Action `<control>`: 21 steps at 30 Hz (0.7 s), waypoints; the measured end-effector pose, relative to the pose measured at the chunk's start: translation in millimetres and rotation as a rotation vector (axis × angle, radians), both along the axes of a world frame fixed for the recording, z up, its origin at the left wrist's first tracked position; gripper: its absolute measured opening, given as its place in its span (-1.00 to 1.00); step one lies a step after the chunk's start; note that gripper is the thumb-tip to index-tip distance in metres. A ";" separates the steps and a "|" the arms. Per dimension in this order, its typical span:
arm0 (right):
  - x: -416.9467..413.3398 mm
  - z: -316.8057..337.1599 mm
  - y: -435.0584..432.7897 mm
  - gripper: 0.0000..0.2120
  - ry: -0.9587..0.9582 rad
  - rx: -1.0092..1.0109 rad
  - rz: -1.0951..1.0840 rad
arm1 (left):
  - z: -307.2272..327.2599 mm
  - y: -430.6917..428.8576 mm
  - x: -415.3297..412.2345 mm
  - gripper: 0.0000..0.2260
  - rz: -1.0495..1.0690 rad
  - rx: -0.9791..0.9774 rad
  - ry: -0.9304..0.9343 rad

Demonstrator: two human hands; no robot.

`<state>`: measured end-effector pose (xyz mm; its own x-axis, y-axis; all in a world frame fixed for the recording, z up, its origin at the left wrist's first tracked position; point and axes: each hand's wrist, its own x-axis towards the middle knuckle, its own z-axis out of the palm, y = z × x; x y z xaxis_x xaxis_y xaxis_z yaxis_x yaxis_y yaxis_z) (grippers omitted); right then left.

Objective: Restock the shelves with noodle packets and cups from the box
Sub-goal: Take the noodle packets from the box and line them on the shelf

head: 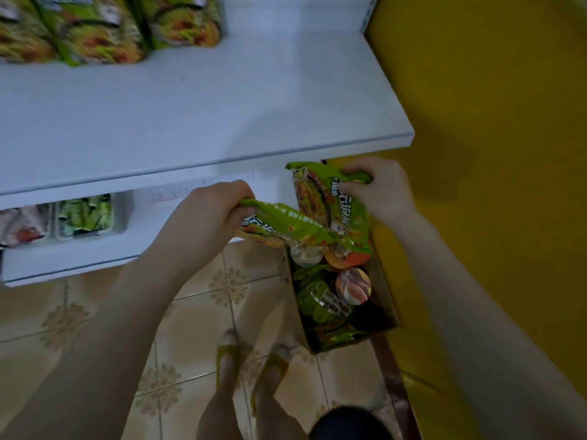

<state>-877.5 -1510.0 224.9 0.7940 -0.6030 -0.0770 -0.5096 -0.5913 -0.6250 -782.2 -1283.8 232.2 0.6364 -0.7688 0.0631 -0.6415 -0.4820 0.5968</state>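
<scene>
Left hand (203, 214) and right hand (378, 192) are each gripping a green noodle packet (286, 227) above the half-full box (386, 300); upper shelf (190, 122) partly stocked.

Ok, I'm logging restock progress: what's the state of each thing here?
Left packet: lifted, tilted, over the box.
Right packet: lifted, upright, over the box.
Left hand: grips the left packet by its edge.
Right hand: grips the right packet by its top.
Box: open, on the floor, holding cups.
Shelf: green packs standing at its back left.
</scene>
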 end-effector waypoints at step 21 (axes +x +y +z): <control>222.0 64.8 133.9 -0.79 -0.217 0.037 0.305 | 46.0 174.3 123.1 -0.87 0.744 -0.221 -0.157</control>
